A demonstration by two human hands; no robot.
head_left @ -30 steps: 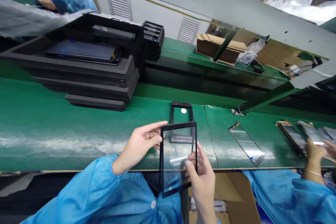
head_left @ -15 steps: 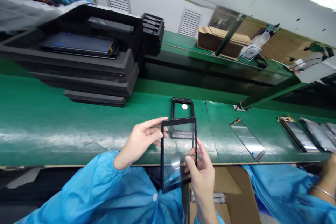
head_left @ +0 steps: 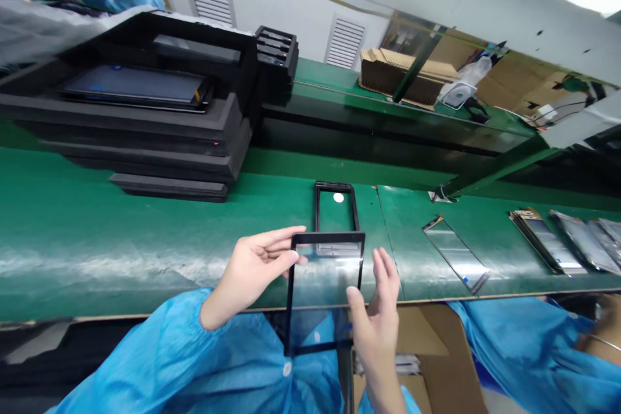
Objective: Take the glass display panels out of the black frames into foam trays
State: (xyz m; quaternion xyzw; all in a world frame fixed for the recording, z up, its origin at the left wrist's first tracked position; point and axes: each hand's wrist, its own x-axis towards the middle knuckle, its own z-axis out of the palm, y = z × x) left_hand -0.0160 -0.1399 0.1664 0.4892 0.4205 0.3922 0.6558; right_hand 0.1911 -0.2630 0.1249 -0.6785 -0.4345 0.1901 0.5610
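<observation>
A tablet-sized clear glass panel (head_left: 324, 294) with a black border is held tilted over the bench's front edge. My left hand (head_left: 252, 272) pinches its upper left edge, thumb in front and fingers behind. At the panel's right edge, my right hand (head_left: 381, 310) is open, with its fingers raised and apart from the panel. Its thumb overlaps the lower right border; I cannot tell whether it touches. Just beyond lies a black rectangular frame (head_left: 336, 185) on the green bench (head_left: 272, 207), its near end seen through the glass. A white round spot (head_left: 338, 197) shows inside that frame.
Stacked black foam trays (head_left: 228, 123) holding a dark screen (head_left: 140, 84) stand at left. Rightward lie a loose glass panel (head_left: 456, 255) and several stacked panels (head_left: 548, 242). Below is a cardboard box (head_left: 436, 362). A co-worker's blue sleeve (head_left: 524, 343) is at right.
My right hand has let go of the panel's right edge, its fingers opening outward. The panel's top has dropped slightly toward me, still in my left hand. The view has shifted a little.
</observation>
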